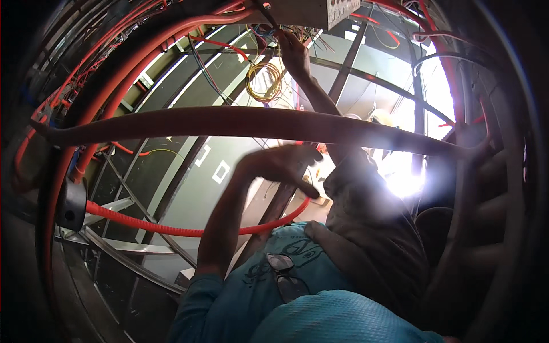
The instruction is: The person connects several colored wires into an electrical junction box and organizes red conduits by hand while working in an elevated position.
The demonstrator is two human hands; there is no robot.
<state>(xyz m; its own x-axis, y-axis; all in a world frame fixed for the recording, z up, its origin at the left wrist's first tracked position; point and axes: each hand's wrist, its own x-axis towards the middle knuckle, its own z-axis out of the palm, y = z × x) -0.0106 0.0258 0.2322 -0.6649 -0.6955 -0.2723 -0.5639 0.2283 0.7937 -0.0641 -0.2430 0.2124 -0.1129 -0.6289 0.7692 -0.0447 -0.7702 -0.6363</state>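
My right hand (294, 54) is raised at the top, fingers closed beside a bundle of thin coloured wires (264, 30) under a pale metal box (303, 12). A dark slim thing (266, 12) runs up from its fingertips; its kind and what the fingers pinch cannot be made out. Lower down, my left hand (280, 164) is bent, slightly blurred, with thumb and fingers apart and nothing visible between them. A red corrugated conduit (189, 231) curves up behind the left forearm to the thumb; whether they touch is unclear. Near the right hand hangs a coil of yellow wire (264, 83).
A thick reddish-brown bar (240, 123) crosses close in front. Red conduits (123, 71) bend down the left side into a dark round fitting (72, 206). Metal framing (131, 247) stands at lower left. Bright light (407, 180) glares at right. Glasses (283, 268) hang on my teal shirt.
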